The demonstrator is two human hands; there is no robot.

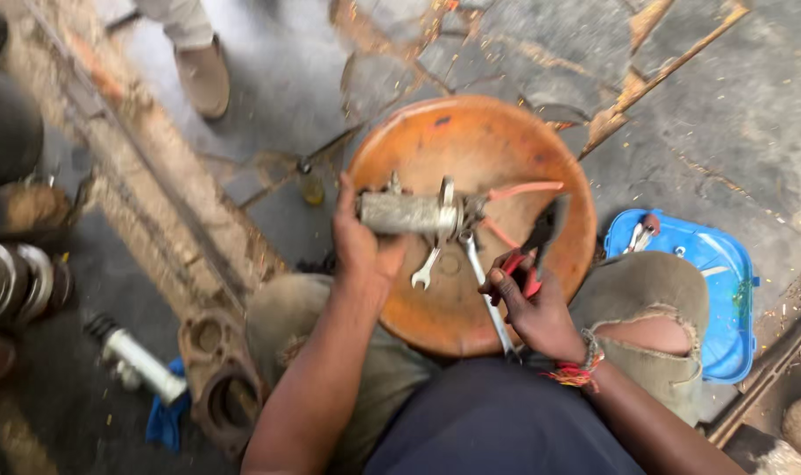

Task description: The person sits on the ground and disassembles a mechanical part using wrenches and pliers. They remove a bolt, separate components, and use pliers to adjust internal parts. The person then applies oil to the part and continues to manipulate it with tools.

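Head view looks down on a seated person's lap and a round orange tray [506, 132] resting on the knees. Left hand [358, 251] is wrapped around the near-left end of a grey metal cylinder [406, 212], holding it level above the tray. Right hand [532, 303] is closed on red-handled pliers [534, 251], jaws up toward the cylinder's right end, where orange wires [523, 188] come off. Two wrenches on the tray: a small one [427, 268] just under the cylinder, a long one [486, 295] running near, passing beside the right hand. Blue lid [721, 290] with small tools on the floor at right. At left, a rusty casting [220, 378], a white cylinder [141, 361] on a blue rag [164, 422]. Someone's shoe [202, 77] far left
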